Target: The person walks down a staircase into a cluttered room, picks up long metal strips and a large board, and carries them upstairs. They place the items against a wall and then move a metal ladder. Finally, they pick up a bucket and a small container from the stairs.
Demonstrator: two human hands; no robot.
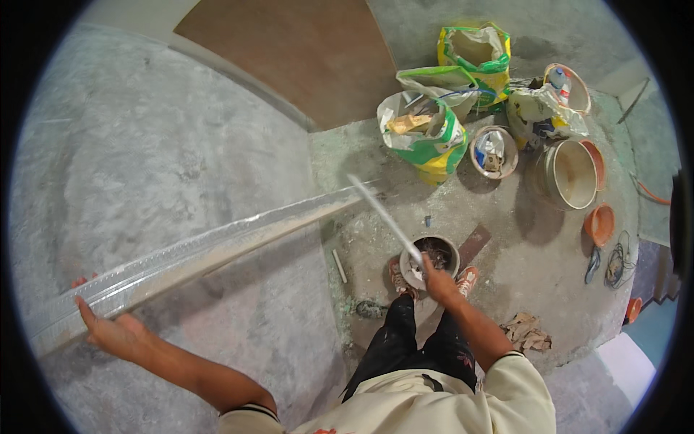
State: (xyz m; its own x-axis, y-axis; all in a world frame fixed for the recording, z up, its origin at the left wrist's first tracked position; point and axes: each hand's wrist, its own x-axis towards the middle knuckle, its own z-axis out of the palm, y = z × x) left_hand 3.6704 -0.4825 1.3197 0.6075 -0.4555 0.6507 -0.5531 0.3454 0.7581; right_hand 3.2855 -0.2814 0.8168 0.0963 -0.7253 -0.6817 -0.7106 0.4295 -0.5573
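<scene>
Gripping the lower end of a pale, straight bar (387,224), the right hand (437,281) wraps its fingers around it above a bucket (455,254). From that grip the bar's long axis runs forward and leftward, its tip overlapping the far end of a shiny ledge (217,242) in view — whether they touch, one cannot tell. The ledge slants from lower left to upper right. The left hand (116,336) is at its near end, index finger extended — whether it pinches the edge is unclear. Both forearms reach forward, spread well apart.
</scene>
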